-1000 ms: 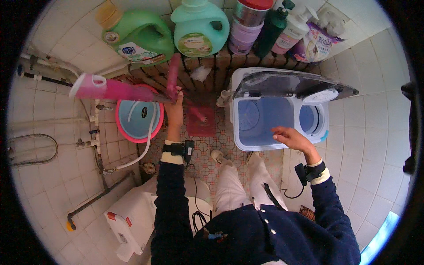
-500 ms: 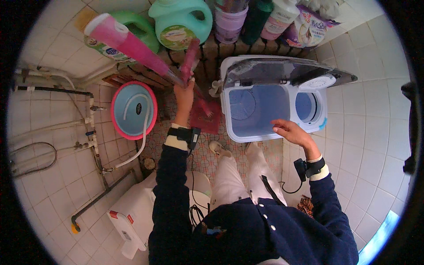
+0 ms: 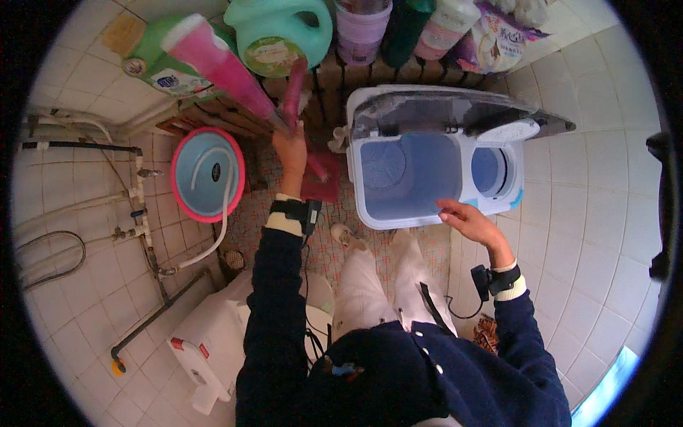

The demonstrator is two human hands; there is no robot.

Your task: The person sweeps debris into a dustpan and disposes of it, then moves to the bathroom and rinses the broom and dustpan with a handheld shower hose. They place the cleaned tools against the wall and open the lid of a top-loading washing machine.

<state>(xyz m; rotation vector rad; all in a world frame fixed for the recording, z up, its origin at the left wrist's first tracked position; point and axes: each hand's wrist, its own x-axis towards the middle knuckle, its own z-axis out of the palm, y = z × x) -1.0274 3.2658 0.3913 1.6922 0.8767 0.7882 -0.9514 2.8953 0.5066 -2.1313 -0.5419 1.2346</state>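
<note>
My left hand (image 3: 290, 151) is closed around two long pink handles. The thicker-looking pink handle (image 3: 228, 75) tilts up to the left and has a white end; the shorter-looking pink handle (image 3: 293, 91) stands nearly upright beside it. Below the hand, a flat pink piece like a dustpan (image 3: 321, 188) is at floor level; how it joins the handles is hidden. My right hand (image 3: 471, 223) is over the front rim of a small twin-tub washing machine (image 3: 467, 171), fingers extended and holding nothing. Whether it touches the rim I cannot tell. The machine's dark lid (image 3: 427, 114) is raised.
A ledge behind holds a mint jug (image 3: 274, 39), a green jug (image 3: 171, 60), a lilac tub (image 3: 361, 35) and other bottles. A blue basin with a pink rim (image 3: 238, 160) holds a white hose. Pipes (image 3: 139, 192) run along the left wall; a white toilet (image 3: 206, 341) is near left.
The whole view has shifted slightly. My left hand still grips the pink handles, and the white-ended one has swung a little to the right. My right hand stays by the machine's rim.
</note>
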